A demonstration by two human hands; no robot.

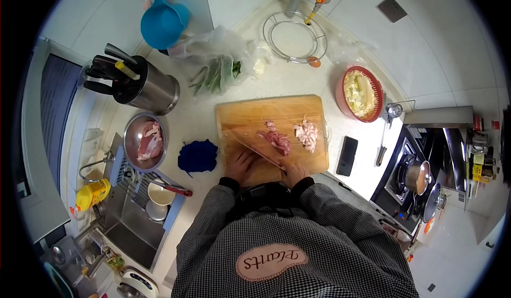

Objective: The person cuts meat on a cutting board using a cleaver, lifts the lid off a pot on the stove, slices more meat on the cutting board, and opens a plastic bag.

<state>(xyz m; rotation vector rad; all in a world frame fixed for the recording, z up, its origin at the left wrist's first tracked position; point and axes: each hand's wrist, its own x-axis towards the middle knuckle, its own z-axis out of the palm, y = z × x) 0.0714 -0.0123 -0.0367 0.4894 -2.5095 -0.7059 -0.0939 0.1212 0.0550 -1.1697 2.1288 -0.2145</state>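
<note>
My right hand (296,171) is closed round the handle of a knife (257,150), whose long blade slants up to the left across the wooden cutting board (234,112). On the board's near left part rests my left hand (240,166), its fingers curled close beside the blade; what lies under them is hidden. Beyond the blade is a small heap of cut red meat (275,141). A paler heap of diced fatty meat (306,135) sits apart from it, toward the board's right side.
A metal bowl with raw meat (150,141), a blue cloth (197,156) and a knife block (151,88) stand left. Behind the board lies a plastic bag of greens (215,74). To the right are a red basket (340,93), a phone (347,156) and a stove (391,183).
</note>
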